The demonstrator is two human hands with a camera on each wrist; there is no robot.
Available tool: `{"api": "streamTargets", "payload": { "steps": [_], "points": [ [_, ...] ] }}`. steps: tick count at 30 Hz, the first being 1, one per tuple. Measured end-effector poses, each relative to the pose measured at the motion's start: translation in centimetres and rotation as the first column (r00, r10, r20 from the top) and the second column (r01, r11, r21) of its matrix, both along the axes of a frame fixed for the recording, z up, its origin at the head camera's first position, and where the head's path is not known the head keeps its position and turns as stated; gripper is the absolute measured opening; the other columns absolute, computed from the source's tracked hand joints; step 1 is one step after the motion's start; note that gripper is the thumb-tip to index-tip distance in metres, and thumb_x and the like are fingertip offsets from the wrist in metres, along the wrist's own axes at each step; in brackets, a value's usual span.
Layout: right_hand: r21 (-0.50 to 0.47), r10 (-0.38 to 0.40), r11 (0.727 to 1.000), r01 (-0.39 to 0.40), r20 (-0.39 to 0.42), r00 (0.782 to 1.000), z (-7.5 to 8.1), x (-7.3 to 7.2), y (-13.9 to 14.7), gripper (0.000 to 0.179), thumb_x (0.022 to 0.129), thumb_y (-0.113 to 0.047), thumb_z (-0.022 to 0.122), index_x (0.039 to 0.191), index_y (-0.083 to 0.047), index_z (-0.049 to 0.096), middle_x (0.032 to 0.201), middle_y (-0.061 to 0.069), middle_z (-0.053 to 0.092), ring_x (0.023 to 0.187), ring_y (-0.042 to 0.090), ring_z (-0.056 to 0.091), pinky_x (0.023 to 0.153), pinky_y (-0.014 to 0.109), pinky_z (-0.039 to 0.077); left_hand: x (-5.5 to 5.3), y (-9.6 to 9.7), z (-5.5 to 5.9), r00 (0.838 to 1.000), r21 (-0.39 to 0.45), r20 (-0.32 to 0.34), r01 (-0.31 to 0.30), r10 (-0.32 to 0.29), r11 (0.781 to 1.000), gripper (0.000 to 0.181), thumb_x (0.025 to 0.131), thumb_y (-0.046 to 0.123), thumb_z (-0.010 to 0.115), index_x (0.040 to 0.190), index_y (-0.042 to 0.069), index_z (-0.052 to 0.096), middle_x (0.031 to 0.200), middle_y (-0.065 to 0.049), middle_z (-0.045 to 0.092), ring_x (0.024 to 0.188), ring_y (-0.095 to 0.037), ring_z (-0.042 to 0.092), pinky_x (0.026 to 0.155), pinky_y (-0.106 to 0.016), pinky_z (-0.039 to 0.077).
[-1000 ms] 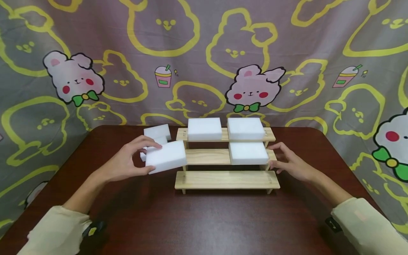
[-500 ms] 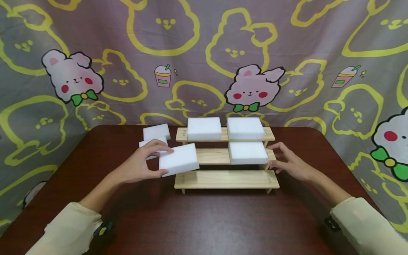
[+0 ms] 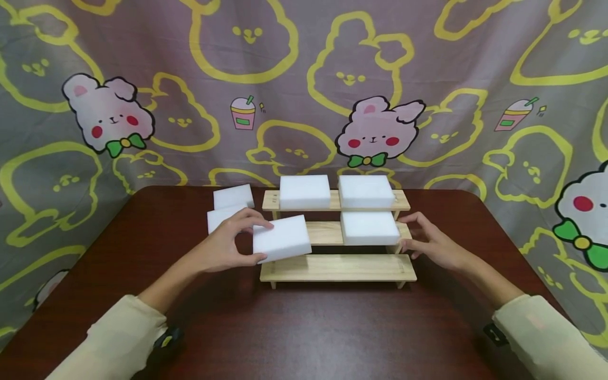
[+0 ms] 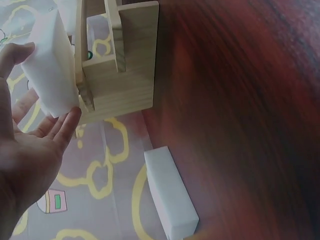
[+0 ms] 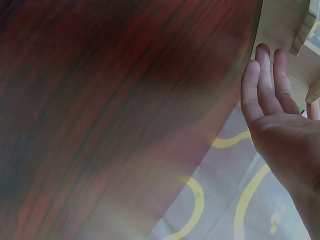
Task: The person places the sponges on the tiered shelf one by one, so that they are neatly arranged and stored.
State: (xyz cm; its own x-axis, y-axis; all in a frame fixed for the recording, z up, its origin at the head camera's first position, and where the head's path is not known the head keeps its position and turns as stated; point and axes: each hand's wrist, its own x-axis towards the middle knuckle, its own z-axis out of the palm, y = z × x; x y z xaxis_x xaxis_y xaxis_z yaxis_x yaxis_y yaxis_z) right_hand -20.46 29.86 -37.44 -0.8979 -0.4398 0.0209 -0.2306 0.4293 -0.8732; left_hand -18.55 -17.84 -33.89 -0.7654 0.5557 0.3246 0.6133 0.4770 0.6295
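Observation:
My left hand [image 3: 228,243] grips a white foam block [image 3: 281,237] by its left end, thumb at the front edge and fingers over the top and back. The block is tilted in front of the left part of a three-tier wooden display rack [image 3: 332,268]. In the left wrist view the same block [image 4: 50,70] is between thumb and fingers, close by the rack's end. My right hand [image 3: 439,245] holds the right end of the middle tier, index finger at its back and thumb at its front. Three of its fingers [image 5: 270,92] extend along the rack's side in the right wrist view.
Two white foam blocks sit on the top tier, left [image 3: 304,190] and right [image 3: 366,190]. Another block [image 3: 370,227] is on the middle tier's right side. More blocks [image 3: 233,196] lie on the dark table [image 3: 309,327] left of the rack. A patterned curtain [image 3: 294,95] hangs behind.
My left hand has carried its foam block rightward, from beside the rack to in front of its left part. More of the table blocks shows behind it. My right hand has stayed put.

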Motion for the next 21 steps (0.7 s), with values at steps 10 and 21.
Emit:
{"api": "streamTargets", "payload": {
  "steps": [10, 21],
  "points": [
    [0.005, -0.003, 1.0, 0.003, 0.006, 1.0, 0.0, 0.0, 0.0, 0.048, 0.103, -0.011, 0.063, 0.14, 0.002, 0.034, 0.133, 0.03, 0.051, 0.097, 0.021, 0.067, 0.071, 0.041, 0.057, -0.3, 1.4, -0.3, 0.999, 0.014, -0.05, 0.022, -0.022, 1.0, 0.049, 0.077, 0.011, 0.09, 0.121, 0.004, 0.071, 0.125, -0.01, 0.06, 0.116, -0.027, 0.058, 0.094, -0.051, 0.054],
    [0.006, -0.003, 1.0, 0.003, 0.006, 1.0, 0.0, 0.0, 0.0, 0.048, 0.103, -0.01, 0.063, 0.14, 0.002, 0.034, 0.131, 0.03, 0.051, 0.095, 0.019, 0.067, 0.07, 0.041, 0.057, -0.6, 3.0, -0.2, 0.997, 0.029, -0.061, 0.048, -0.046, 0.998, 0.046, 0.078, 0.012, 0.09, 0.119, 0.004, 0.072, 0.125, -0.01, 0.059, 0.112, -0.025, 0.058, 0.088, -0.041, 0.055]
  ]
}}
